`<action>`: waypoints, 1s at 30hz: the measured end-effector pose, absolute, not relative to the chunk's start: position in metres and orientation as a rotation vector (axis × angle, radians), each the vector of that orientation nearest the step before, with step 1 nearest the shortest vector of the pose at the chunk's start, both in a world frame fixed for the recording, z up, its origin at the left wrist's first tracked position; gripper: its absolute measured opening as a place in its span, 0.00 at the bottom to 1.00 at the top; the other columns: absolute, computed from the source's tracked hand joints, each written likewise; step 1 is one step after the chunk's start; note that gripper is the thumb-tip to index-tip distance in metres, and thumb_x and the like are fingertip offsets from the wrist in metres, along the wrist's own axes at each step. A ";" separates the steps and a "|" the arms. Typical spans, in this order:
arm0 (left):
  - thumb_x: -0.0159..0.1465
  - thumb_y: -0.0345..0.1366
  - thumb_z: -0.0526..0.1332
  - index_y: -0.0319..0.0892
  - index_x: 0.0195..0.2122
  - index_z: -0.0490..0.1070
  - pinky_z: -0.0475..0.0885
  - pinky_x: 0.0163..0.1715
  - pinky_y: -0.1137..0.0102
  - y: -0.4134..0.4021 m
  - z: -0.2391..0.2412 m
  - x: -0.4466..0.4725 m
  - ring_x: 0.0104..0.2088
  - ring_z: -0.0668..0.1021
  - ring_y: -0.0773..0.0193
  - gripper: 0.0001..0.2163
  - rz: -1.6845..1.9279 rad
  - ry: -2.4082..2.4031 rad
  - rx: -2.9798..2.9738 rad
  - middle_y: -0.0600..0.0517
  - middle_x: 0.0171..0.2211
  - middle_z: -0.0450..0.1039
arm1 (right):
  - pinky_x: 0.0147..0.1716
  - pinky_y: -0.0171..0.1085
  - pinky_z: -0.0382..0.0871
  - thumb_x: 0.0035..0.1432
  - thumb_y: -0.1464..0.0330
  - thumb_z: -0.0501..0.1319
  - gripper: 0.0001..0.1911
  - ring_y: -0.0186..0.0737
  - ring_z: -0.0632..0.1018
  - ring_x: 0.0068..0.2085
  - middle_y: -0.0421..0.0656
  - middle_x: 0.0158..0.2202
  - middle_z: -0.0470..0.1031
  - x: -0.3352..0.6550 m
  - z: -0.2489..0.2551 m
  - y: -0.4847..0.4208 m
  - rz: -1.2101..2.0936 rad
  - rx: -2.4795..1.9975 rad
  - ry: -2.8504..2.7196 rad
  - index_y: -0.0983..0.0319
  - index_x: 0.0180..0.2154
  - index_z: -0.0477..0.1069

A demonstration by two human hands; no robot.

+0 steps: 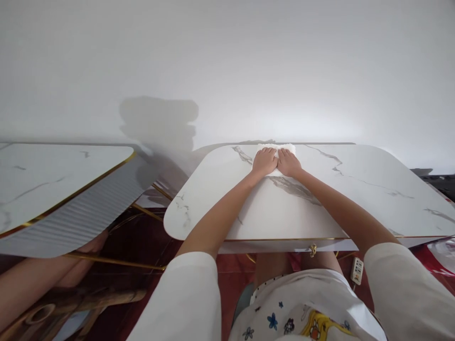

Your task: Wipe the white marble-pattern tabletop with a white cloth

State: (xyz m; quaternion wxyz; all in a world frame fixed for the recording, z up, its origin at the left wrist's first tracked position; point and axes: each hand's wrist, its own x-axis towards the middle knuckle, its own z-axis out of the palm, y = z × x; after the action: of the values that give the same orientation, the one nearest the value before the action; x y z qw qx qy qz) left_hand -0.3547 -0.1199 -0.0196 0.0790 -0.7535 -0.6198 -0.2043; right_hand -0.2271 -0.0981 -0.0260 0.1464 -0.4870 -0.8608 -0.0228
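Observation:
A white cloth (286, 148) lies at the far edge of a white marble-patterned table (355, 199), close to the wall. My left hand (264, 161) and my right hand (288, 162) rest side by side on the cloth's near part. Their fingers are curled down onto it, pressing it against the tabletop. Both arms stretch straight out across the table. Most of the cloth is hidden under my hands.
A second marble-patterned tabletop with a gold rim (60, 189) stands to the left. Another person's arm (42, 272) shows beneath it. A white switch box (356, 270) hangs below the near table edge. A plain white wall (227, 66) rises right behind.

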 end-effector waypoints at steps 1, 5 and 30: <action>0.65 0.28 0.48 0.42 0.50 0.70 0.64 0.57 0.60 -0.126 -0.019 -0.353 0.55 0.71 0.53 0.16 -0.605 -1.862 -2.253 0.45 0.52 0.73 | 0.64 0.46 0.54 0.67 0.69 0.41 0.29 0.52 0.59 0.68 0.57 0.68 0.58 -0.226 -0.025 -0.104 -0.059 -1.399 -2.484 0.75 0.65 0.56; 0.66 0.29 0.48 0.41 0.51 0.69 0.65 0.57 0.59 -0.153 -0.016 -0.349 0.56 0.71 0.53 0.16 -0.581 -1.872 -2.246 0.44 0.53 0.73 | 0.64 0.46 0.54 0.68 0.69 0.41 0.29 0.52 0.59 0.68 0.57 0.68 0.57 -0.221 -0.021 -0.129 -0.041 -1.387 -2.513 0.75 0.65 0.56; 0.64 0.31 0.47 0.38 0.58 0.66 0.63 0.61 0.56 -0.319 -0.018 -0.337 0.61 0.68 0.50 0.22 -0.414 -1.833 -2.221 0.42 0.60 0.69 | 0.65 0.53 0.56 0.65 0.69 0.46 0.30 0.57 0.60 0.68 0.60 0.67 0.57 -0.204 -0.016 -0.299 0.057 -1.305 -2.504 0.77 0.65 0.58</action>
State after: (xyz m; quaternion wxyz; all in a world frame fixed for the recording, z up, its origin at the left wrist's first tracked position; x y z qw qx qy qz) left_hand -0.3368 -0.3188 -0.0177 0.1159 -0.7583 -0.6257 -0.1414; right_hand -0.2038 -0.2989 -0.0164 0.1578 -0.4563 -0.8755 0.0198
